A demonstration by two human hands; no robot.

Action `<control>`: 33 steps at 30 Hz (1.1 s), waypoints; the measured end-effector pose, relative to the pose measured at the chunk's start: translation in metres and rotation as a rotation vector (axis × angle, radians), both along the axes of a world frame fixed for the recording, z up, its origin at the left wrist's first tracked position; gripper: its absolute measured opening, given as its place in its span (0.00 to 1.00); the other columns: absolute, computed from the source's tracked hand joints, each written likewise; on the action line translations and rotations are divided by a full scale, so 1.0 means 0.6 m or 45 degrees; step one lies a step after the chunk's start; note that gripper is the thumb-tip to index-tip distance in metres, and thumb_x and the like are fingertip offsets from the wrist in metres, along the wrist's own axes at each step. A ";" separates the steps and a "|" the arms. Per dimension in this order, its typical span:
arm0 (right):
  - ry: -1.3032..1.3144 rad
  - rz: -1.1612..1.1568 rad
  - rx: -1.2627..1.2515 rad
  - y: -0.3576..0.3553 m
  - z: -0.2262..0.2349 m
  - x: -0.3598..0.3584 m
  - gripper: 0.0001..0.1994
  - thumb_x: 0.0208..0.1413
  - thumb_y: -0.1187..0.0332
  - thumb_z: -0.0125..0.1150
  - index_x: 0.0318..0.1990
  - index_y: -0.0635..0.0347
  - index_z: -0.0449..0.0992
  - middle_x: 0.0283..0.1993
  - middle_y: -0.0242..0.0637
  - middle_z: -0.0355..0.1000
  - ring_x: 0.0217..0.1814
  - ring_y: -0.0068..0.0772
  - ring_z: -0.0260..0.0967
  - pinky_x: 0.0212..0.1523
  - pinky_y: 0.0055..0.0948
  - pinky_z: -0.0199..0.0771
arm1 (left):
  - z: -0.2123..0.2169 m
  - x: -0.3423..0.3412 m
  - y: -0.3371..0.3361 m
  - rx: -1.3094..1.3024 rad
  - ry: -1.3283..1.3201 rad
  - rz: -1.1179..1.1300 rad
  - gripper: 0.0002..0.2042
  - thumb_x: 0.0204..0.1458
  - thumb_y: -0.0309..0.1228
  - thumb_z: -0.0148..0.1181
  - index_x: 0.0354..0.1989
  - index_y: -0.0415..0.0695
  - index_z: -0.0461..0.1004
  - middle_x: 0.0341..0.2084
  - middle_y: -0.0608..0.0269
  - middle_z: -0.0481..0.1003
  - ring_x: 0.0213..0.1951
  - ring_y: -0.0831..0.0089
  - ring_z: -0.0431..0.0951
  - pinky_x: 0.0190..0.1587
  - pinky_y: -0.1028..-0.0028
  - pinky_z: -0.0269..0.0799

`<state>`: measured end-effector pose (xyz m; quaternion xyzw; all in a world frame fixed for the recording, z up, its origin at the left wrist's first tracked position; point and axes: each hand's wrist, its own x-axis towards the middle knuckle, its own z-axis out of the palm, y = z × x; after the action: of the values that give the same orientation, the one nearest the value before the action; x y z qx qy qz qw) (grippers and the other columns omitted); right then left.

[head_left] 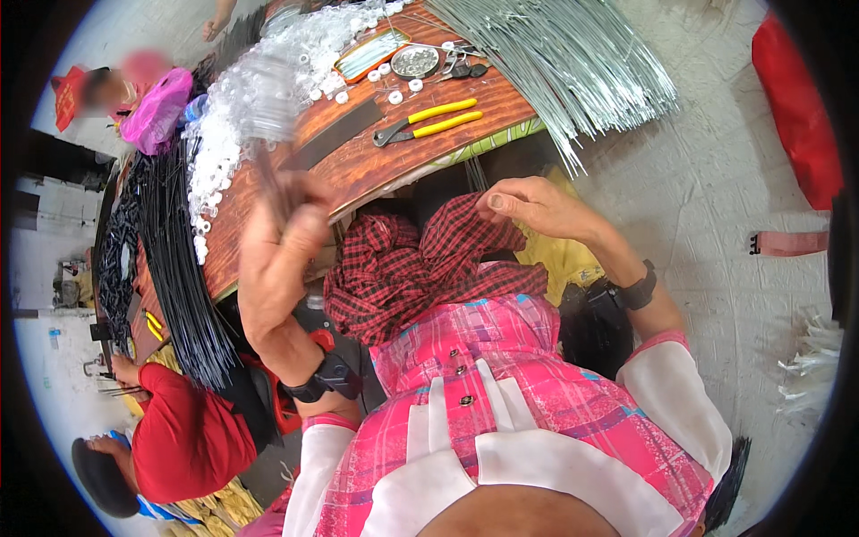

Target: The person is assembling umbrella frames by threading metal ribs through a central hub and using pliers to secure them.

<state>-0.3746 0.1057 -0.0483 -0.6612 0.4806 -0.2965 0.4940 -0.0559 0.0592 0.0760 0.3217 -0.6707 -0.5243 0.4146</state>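
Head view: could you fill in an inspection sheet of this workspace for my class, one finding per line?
Surface: brown wood-grain table, crowded.
Job's things: clear plastic pieces heaped; white rings scattered; black strands and silver-grey strands bundled, overhanging the table's edges.
Clutter: yellow-handled cutters; dark flat bar.
Hands: left hand blurred, grip unclear; right hand by the checked cloth, fingers curled, contact unclear.
Cables: nothing seen that is clearly a cable.
Surroundings: person in red at left; grey floor at right.

Bright, soft light fills my view; my left hand (291,224) blurs left of centre, fisheye edges curving into black
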 end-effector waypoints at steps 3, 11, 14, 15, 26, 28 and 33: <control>-0.253 0.045 0.276 0.006 0.001 -0.004 0.28 0.66 0.46 0.47 0.47 0.67 0.76 0.42 0.42 0.78 0.43 0.31 0.76 0.46 0.30 0.75 | -0.028 -0.002 -0.007 -0.183 -0.614 -0.263 0.10 0.54 0.25 0.57 0.44 0.38 0.71 0.31 0.60 0.72 0.34 0.67 0.73 0.38 0.71 0.69; -0.347 0.104 0.451 0.003 0.010 -0.022 0.22 0.68 0.54 0.46 0.50 0.66 0.74 0.40 0.38 0.78 0.42 0.27 0.77 0.44 0.26 0.76 | -0.212 0.099 0.071 -0.490 -0.965 0.044 0.12 0.34 0.16 0.59 0.29 0.44 0.75 0.44 0.53 0.69 0.52 0.53 0.67 0.55 0.61 0.60; -0.335 -0.016 0.356 -0.011 0.054 -0.045 0.21 0.68 0.55 0.47 0.50 0.66 0.75 0.39 0.37 0.78 0.40 0.25 0.76 0.42 0.25 0.76 | -0.273 0.176 0.098 -0.239 -0.939 0.329 0.07 0.42 0.17 0.61 0.28 0.42 0.72 0.35 0.57 0.62 0.41 0.59 0.66 0.45 0.67 0.62; -0.333 -0.060 0.281 -0.016 0.071 -0.055 0.20 0.68 0.56 0.49 0.49 0.66 0.75 0.38 0.36 0.77 0.39 0.24 0.76 0.41 0.25 0.76 | -0.279 0.183 0.105 -0.128 -0.818 0.375 0.06 0.47 0.16 0.60 0.30 0.40 0.73 0.34 0.57 0.62 0.38 0.61 0.66 0.41 0.69 0.63; 1.064 -1.266 -0.567 -0.275 0.112 -0.332 0.11 0.54 0.64 0.55 0.39 0.54 0.82 0.36 0.43 0.79 0.39 0.44 0.78 0.41 0.42 0.75 | -0.545 0.305 0.013 -0.116 -1.428 0.356 0.13 0.51 0.18 0.51 0.41 0.44 0.79 0.42 0.54 0.66 0.38 0.56 0.73 0.39 0.64 0.70; 1.219 -1.302 -0.622 -0.340 0.107 -0.348 0.12 0.54 0.64 0.55 0.41 0.53 0.82 0.36 0.42 0.79 0.40 0.44 0.78 0.42 0.42 0.75 | -0.662 0.388 0.007 0.881 -0.462 0.590 0.35 0.61 0.32 0.50 0.74 0.40 0.42 0.24 0.62 0.64 0.19 0.75 0.57 0.21 0.71 0.56; 1.558 -1.342 -0.322 -0.335 0.093 -0.416 0.14 0.52 0.60 0.60 0.44 0.54 0.81 0.41 0.44 0.78 0.44 0.48 0.76 0.47 0.47 0.73 | -0.478 0.164 -0.121 0.454 -0.988 0.224 0.30 0.60 0.46 0.50 0.61 0.30 0.62 0.49 0.35 0.71 0.44 0.42 0.71 0.48 0.52 0.65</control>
<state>-0.6243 -0.0954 0.0073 -0.4440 0.8759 -0.1284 -0.1384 0.0423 -0.0136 -0.2107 0.6175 -0.6456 -0.4349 0.1128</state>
